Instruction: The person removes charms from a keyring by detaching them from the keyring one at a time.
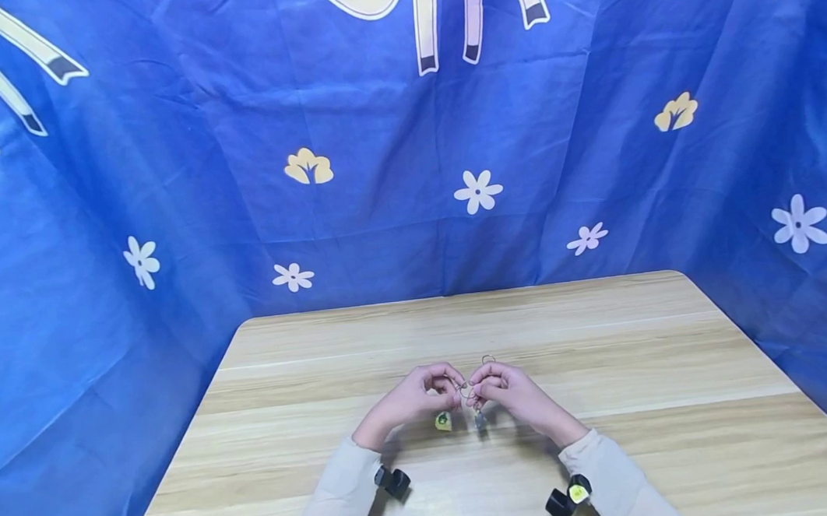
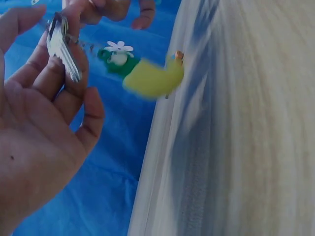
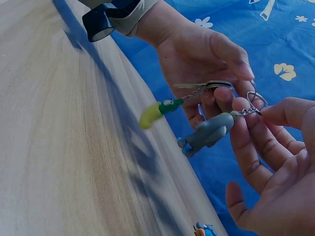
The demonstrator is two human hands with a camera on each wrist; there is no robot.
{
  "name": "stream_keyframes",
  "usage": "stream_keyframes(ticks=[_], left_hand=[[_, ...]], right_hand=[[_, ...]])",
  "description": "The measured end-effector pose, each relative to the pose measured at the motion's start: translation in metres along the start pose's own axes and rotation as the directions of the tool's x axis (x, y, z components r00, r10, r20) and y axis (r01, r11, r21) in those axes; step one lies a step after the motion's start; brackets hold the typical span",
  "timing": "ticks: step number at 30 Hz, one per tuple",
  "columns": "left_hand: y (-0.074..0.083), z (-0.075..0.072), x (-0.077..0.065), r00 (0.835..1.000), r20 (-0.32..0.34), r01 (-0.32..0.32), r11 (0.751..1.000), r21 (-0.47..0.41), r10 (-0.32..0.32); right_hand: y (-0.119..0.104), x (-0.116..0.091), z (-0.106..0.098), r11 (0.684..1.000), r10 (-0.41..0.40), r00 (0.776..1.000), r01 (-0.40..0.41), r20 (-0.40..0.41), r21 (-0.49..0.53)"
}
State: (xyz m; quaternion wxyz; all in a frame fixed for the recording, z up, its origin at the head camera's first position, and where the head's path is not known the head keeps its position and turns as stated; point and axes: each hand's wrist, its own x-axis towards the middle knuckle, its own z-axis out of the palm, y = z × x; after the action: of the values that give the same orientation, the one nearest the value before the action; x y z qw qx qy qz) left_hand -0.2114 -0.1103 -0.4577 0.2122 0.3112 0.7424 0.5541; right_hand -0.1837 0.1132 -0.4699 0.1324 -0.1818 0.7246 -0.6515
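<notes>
Above the table, my left hand [image 1: 421, 394] pinches a bunch of keys [image 2: 63, 46] on a ring. From that bunch a yellow-and-green charm [image 2: 152, 78] dangles by a short chain. My right hand [image 1: 515, 397] faces it, fingertips close to the left ones. Its thumb and fingers pinch a keychain whose grey figure charm [image 3: 211, 132] with blue feet hangs below the fingers. Between the two hands shows a metal split ring [image 3: 257, 100]. Whether the ring and the keys are linked is too small to tell.
The wooden table [image 1: 289, 436] lies under both hands. Blue patterned cloth [image 1: 384, 236] hangs behind and at the sides. A small blue-and-orange figure [image 3: 204, 229] shows at the lower edge of the right wrist view. Each sleeve bears a black camera [image 1: 397, 483].
</notes>
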Motion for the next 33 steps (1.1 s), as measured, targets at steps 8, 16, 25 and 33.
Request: stream_keyframes(ticks=[8,16,25,33], left_hand=[[0.000,-0.001,-0.002,0.999,0.024,0.023,1.000,-0.005,-0.023],[0.001,-0.001,-0.001,0.997,-0.062,0.040,0.996,0.084,-0.035],[-0.002,-0.003,-0.001,0.997,-0.060,-0.043,0.995,0.088,0.048],[-0.003,-0.004,0.000,0.997,-0.054,-0.053,0.996,0.076,0.057]], right_hand=[[0.005,0.001,-0.003,0.999,0.020,1.000,-0.020,0.014,0.045],[0.003,0.002,-0.003,0.999,0.019,1.000,-0.019,0.002,0.049],[-0.001,-0.001,0.001,1.000,-0.010,1.000,0.010,0.011,0.007],[-0.005,-0.004,0.002,0.999,-0.047,0.998,0.046,0.042,0.028]])
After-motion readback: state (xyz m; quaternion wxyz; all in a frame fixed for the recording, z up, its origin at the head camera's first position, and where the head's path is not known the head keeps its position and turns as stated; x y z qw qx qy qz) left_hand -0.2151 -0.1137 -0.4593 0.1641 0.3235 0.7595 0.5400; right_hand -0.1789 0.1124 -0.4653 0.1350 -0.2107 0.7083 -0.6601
